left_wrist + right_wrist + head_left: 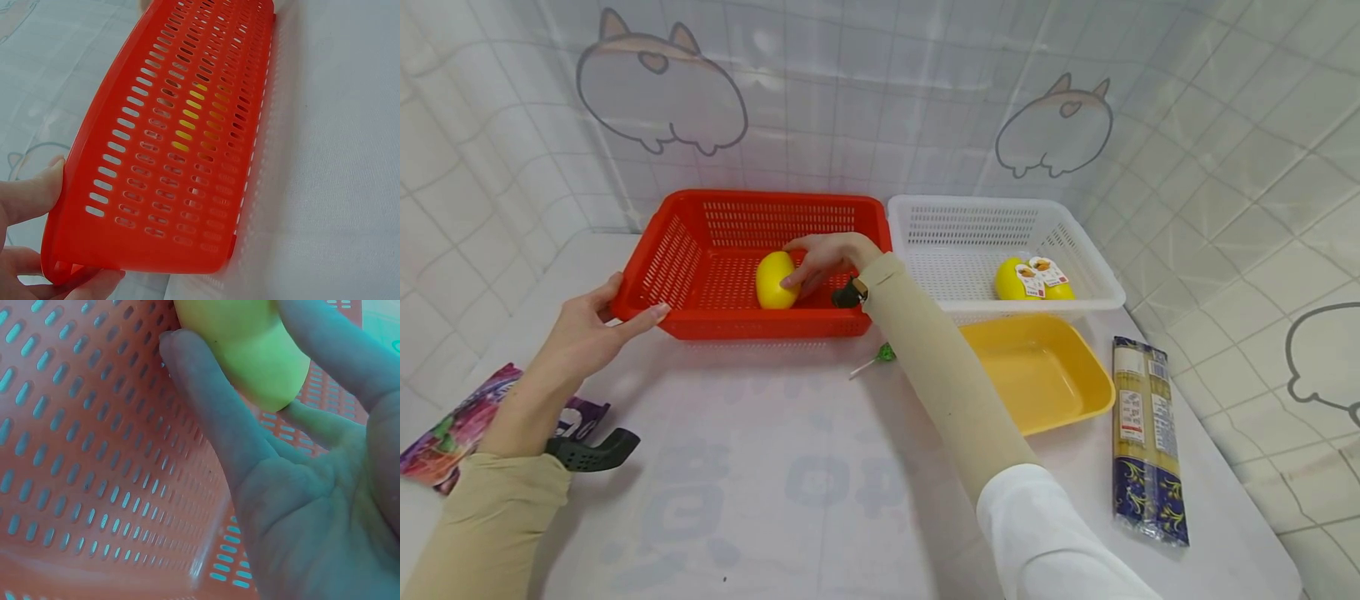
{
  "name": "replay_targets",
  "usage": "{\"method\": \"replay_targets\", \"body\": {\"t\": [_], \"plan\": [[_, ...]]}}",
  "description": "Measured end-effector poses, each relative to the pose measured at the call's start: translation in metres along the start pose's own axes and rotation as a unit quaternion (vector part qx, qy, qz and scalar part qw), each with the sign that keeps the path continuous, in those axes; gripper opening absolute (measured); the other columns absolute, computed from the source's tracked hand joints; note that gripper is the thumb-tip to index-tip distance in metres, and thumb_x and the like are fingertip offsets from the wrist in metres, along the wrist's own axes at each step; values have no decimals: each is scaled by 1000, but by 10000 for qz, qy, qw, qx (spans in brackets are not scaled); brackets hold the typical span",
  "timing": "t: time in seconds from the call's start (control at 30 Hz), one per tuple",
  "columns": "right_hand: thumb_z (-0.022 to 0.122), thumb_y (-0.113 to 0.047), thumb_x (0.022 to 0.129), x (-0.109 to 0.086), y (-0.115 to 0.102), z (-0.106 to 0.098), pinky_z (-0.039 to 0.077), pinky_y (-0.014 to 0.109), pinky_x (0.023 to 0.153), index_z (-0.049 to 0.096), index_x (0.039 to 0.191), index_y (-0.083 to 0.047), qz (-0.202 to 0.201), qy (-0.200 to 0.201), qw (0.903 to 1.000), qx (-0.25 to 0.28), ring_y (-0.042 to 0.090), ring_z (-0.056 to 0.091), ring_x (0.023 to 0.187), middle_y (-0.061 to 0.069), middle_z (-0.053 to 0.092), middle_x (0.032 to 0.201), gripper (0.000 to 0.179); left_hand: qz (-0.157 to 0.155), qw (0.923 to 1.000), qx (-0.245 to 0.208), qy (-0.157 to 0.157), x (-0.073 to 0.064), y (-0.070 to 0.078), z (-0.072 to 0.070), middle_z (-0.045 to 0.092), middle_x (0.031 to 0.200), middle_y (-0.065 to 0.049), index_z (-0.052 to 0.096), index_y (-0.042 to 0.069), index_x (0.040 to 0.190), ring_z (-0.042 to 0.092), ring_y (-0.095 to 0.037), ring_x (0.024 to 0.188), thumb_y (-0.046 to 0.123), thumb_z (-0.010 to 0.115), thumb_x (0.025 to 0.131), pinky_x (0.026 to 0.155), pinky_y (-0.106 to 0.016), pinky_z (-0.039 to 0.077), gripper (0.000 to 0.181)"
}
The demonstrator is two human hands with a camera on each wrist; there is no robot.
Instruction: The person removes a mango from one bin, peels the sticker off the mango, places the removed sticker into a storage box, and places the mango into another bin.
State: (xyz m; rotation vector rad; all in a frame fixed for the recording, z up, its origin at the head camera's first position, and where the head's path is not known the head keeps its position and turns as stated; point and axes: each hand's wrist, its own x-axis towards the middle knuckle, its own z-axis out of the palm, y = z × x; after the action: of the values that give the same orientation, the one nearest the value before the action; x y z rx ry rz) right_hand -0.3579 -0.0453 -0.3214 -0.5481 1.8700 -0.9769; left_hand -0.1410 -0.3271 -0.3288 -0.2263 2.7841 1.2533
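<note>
My right hand reaches inside the red basket and holds a smooth yellow mango-like fruit. In the right wrist view, its fingers curve round the fruit, close by the slotted basket wall. With thumb and fingers, my left hand grips the front left corner of the red basket. The left wrist view shows that grip on the basket's rim, and some yellow shows through the slots of the red wall.
Right of the red basket stands a white basket with yellow fruit bearing labels. A yellow tray, a green lollipop and a noodle pack lie in front. A purple packet is under my left forearm.
</note>
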Motion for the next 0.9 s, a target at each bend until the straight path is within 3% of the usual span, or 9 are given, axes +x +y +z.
{"method": "replay_targets", "body": {"t": [0.33, 0.7, 0.9], "plan": [[74, -21, 91, -7, -3, 2, 50, 39, 105, 23, 159, -20, 72, -95, 9998, -144, 27, 66, 115, 8, 43, 145, 85, -18, 10000, -34, 2, 1, 0, 1, 23, 159, -31, -9, 14, 158, 28, -50, 136, 63, 56, 92, 89, -46, 44, 105], [73, -22, 91, -12, -5, 5, 52, 40, 103, 25, 158, -22, 101, 70, 9985, -529, 32, 64, 119, 8, 46, 142, 83, -4, 10000, -68, -3, 0, -1, 0, 25, 158, -31, -9, 13, 158, 28, -49, 137, 63, 56, 92, 91, -48, 44, 105], [73, -21, 92, -14, -7, 6, 51, 41, 104, 25, 158, -19, 85, 99, 9990, -438, 34, 62, 120, 12, 58, 130, 82, 4, 10000, -66, -10, 0, -1, 0, 26, 157, -31, -10, 13, 158, 28, -50, 137, 63, 56, 92, 94, -55, 44, 106]]}}
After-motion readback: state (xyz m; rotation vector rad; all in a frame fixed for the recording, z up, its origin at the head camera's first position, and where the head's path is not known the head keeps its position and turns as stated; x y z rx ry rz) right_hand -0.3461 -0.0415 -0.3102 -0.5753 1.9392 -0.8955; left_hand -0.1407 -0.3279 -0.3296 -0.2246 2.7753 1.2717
